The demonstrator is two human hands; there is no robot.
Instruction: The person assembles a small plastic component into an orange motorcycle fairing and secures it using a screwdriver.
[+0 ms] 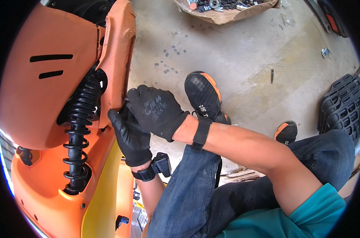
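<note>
Both of my hands wear black work gloves and meet at the edge of an orange body panel [118, 59] on a vehicle. My right hand [156, 113] is closed, its fingertips curled at the panel's edge; a small bit of something grey shows there, too hidden to name. Just below it, partly covered by it, is my left hand [130, 137]. The left thumb points up against the panel's lower corner, and the other fingers are mostly out of sight. A black coil-spring shock absorber [76, 146] stands left of the hands, between orange body parts.
A yellow panel [102, 194] runs below the hands. At the top sits a torn cardboard box [227, 16] of metal hardware. A bolt-like piece [272, 76] and a metal bracket [325, 52] lie on the concrete floor. Black slotted plastic panels [340, 103] are at the right.
</note>
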